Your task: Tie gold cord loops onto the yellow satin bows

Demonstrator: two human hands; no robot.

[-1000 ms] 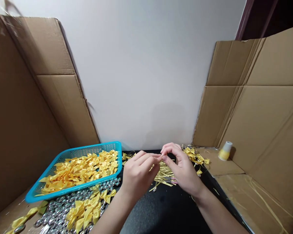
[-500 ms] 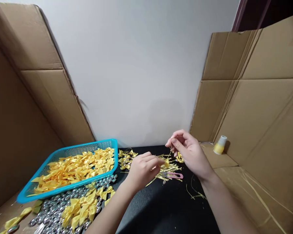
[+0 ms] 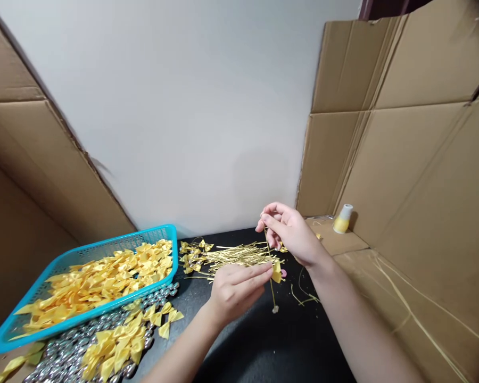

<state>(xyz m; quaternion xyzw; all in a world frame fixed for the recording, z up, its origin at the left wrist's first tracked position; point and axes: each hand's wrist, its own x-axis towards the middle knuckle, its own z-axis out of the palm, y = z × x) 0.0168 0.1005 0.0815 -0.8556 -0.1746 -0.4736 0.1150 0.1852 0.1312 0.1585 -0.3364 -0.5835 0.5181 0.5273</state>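
My left hand [image 3: 237,290] is closed, its fingertips pinching a yellow ribbon bow [image 3: 277,272] over the black tabletop [image 3: 239,348]. Above and to the right, my right hand [image 3: 290,234] pinches the upper end of a thin gold cord [image 3: 267,243]. That cord runs down past the bow, and a small shiny bead [image 3: 275,309] hangs at its lower end. Whether the cord is tied to the bow I cannot tell. Behind my hands lies a pile of cut gold cords [image 3: 235,255]. The pink handle of a tool [image 3: 283,273] shows partly behind the bow.
A blue basket [image 3: 174,250] of yellow bows stands left. In front of it lie silver beads [image 3: 69,346] and loose bows [image 3: 120,340]. Beaded bows [image 3: 193,255] sit beside the cord pile. A thread cone [image 3: 342,219] stands right, near cardboard walls [image 3: 423,159].
The view has swung to the right. My left hand has come closer beneath my right hand, and the cord now stretches between them with its bead hanging below the bow.
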